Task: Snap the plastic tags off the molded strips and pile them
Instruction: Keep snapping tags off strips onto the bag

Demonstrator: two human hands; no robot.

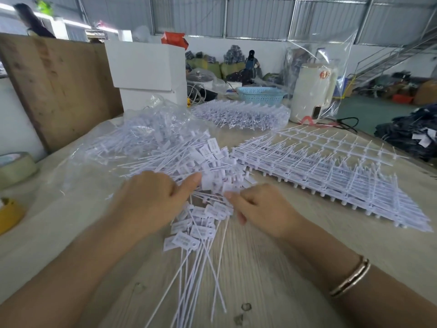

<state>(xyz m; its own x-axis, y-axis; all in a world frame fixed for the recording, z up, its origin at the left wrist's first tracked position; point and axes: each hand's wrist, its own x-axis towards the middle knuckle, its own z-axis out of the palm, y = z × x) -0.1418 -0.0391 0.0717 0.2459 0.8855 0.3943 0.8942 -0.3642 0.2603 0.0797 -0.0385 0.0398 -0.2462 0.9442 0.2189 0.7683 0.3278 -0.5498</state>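
A worker's left hand (151, 200) and right hand (262, 209), fingers curled, gather a bundle of loose tags (189, 235) mid-desk (272, 275) before the tag pile (189, 157); uncut molded strips (331, 166) wait right. Splayed tails could snag, scattering the bundle.

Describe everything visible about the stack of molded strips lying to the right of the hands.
The stack of molded strips looks like white plastic: flat lattice sheets of thin rods with small flags still attached, layered with edges roughly aligned. It lies flat on the wooden table, right of the loose tag pile, whose nearest tags reach its left end. Short pegs line its near edge. Neither hand touches it.
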